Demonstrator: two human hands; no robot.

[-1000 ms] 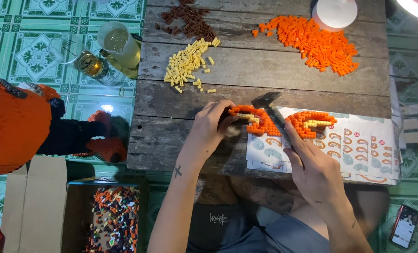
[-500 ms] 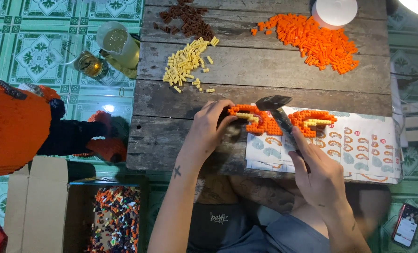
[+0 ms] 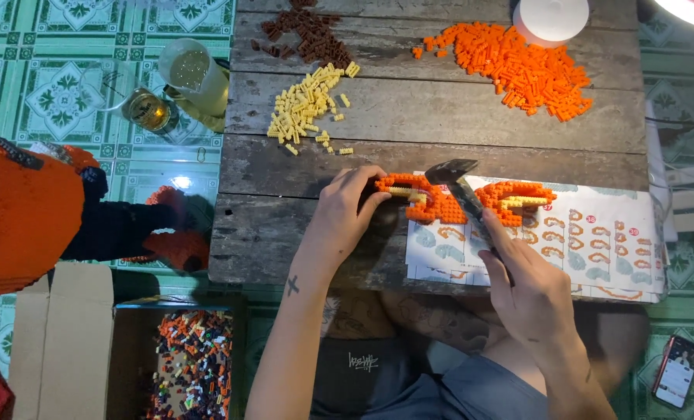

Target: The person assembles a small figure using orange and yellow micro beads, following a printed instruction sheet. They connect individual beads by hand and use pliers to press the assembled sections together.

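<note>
Orange is the colour running through what we are handling. Nearest us, our right hand [image 3: 535, 294] is wrapping a full grip round the handle of a small hammer [image 3: 462, 187], whose dark head is hanging just above the orange brick piece [image 3: 432, 198]. Our left hand [image 3: 345, 218] is pinching that piece narrowly at its left end, pressing it onto the printed instruction sheet [image 3: 596, 249] near the front edge of the wooden desk [image 3: 440, 117].

We are judging that a blow landing off-centre could split the piece or scatter its bricks, and our left fingertips, lying just beside the hammer head, could get caught. The sheet could also slide under the piece, since nothing else is pinning it.

Farther off, the yellow bricks [image 3: 308, 105], orange bricks [image 3: 518, 66] and brown bricks [image 3: 308, 35] are lying loose, so a jolt could roll them together.
</note>
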